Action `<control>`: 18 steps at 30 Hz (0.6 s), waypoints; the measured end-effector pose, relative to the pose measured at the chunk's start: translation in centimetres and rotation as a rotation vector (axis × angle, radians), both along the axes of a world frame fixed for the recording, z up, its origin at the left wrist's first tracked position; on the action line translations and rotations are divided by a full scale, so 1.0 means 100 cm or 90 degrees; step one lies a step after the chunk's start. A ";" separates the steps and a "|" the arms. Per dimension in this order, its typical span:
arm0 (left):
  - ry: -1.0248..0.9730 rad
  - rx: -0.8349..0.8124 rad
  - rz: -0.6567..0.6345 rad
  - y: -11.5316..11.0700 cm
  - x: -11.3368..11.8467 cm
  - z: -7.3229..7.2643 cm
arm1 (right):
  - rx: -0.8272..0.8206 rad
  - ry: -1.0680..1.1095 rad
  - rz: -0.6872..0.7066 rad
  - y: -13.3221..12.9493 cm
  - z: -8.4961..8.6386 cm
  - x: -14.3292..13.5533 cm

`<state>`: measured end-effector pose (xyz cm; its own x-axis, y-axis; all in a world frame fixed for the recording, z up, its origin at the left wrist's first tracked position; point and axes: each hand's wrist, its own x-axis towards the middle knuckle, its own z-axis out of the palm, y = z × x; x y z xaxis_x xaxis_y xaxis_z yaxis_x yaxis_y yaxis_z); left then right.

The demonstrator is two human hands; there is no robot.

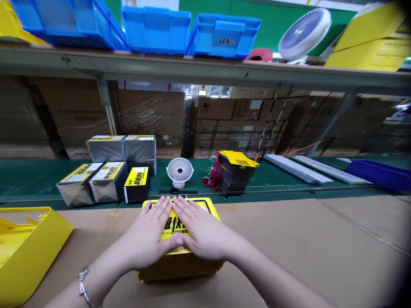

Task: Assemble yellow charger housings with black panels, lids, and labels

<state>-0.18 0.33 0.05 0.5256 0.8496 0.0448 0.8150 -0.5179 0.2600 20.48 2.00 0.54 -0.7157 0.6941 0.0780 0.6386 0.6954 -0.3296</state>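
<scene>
We have our left hand (146, 237) and right hand (207, 233) flat on the yellow box (181, 266), fingers outstretched, gripping nothing. It lies directly beneath both, neither hand nearer, on the cardboard-covered counter (272, 244), its long axis running left to right.

A head-worn camera looks forward and down across the nearby workbench (289, 239).

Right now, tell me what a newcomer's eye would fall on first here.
Probably the yellow box in the lower middle, with the left hand and right hand laid on its top. Next, perhaps, the blue bins along the shelf above, and the small white fan standing behind the box.
</scene>
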 end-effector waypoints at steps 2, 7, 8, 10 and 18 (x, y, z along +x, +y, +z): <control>-0.007 -0.023 0.010 -0.002 -0.015 -0.001 | -0.022 0.002 -0.034 0.003 0.001 0.019; -0.047 -0.045 0.086 -0.010 -0.048 -0.011 | -0.082 0.065 -0.229 0.006 -0.007 0.068; -0.045 -0.040 0.095 -0.011 -0.046 -0.012 | -0.083 0.060 -0.248 0.005 -0.008 0.068; -0.027 -0.019 0.105 -0.010 -0.029 -0.010 | -0.059 0.027 -0.253 0.002 -0.010 0.057; -0.016 -0.003 -0.016 0.002 0.025 -0.001 | 0.010 -0.031 -0.056 -0.005 -0.003 0.014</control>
